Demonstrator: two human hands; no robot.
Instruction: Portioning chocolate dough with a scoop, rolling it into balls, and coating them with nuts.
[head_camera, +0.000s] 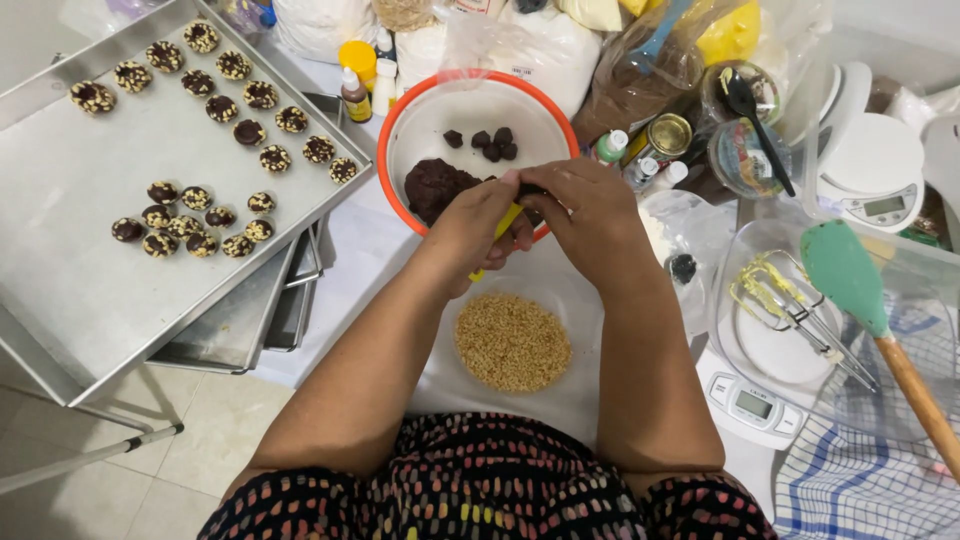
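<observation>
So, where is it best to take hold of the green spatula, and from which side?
Grip the green spatula by its bare wooden handle, coming from the person's right. The handle slopes free toward the checked cloth, while the blade lies beside the beaters in the clear bowl.

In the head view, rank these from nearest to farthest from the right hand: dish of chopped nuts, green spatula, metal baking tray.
From the right hand:
1. Dish of chopped nuts, just below it.
2. Green spatula, off to the right.
3. Metal baking tray, far left.
</observation>
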